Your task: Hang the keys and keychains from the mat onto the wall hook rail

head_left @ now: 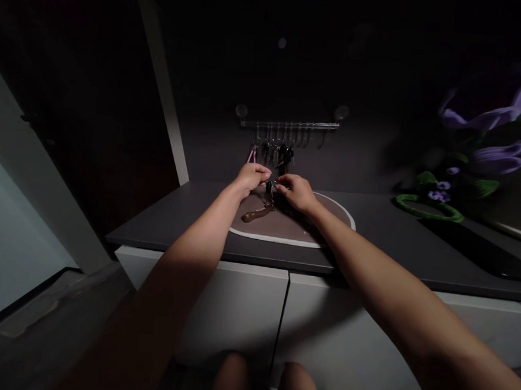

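Fingers pinched, my left hand grips one side of a small metal key ring. From the other side my right hand pinches the same ring. A dark key dangles between my fingertips, above an oval mat with a white rim. Below it, a brown fob on a short chain rests against the mat. The fine detail of the ring is too small and dim to make out.
Behind my hands, a clear hook rail on the wall carries several bunches of keys and a pink strap. At right on the dark counter are purple flowers, a green ring and a black flat object.
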